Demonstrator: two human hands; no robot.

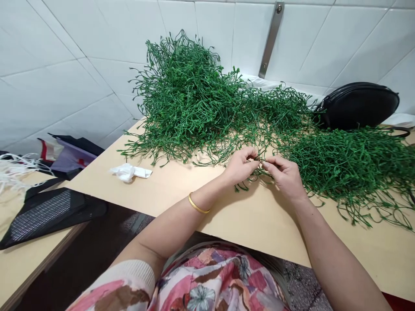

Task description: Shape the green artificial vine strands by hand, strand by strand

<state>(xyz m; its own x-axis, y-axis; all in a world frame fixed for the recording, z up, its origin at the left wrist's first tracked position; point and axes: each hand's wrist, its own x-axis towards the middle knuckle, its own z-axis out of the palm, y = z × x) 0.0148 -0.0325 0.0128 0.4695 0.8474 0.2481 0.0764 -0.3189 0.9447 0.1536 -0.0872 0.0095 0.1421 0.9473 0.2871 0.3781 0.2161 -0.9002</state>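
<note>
Over the table, my left hand (pixel 242 165) and my right hand (pixel 285 176) meet with fingertips close together. Both pinch thin green artificial plant stems (pixel 258 158) between thumb and finger. Loose stem ends (pixel 241 187) hang below my left hand. A tall tangled pile of green stems (pixel 191 90) with small bud-like tips rises behind my left hand. Beside my right hand spreads a lower pile of the same stems (pixel 343 164). Exactly where the stems join between my fingers is too small to make out.
A black bag (pixel 359 106) stands at the back right against the white tiled wall (pixel 106 30). Crumpled white tissue (pixel 129 172) lies on the table (pixel 168 196) at left. A lower surface at far left carries a black mesh pouch (pixel 45 214) and white cords (pixel 19 170).
</note>
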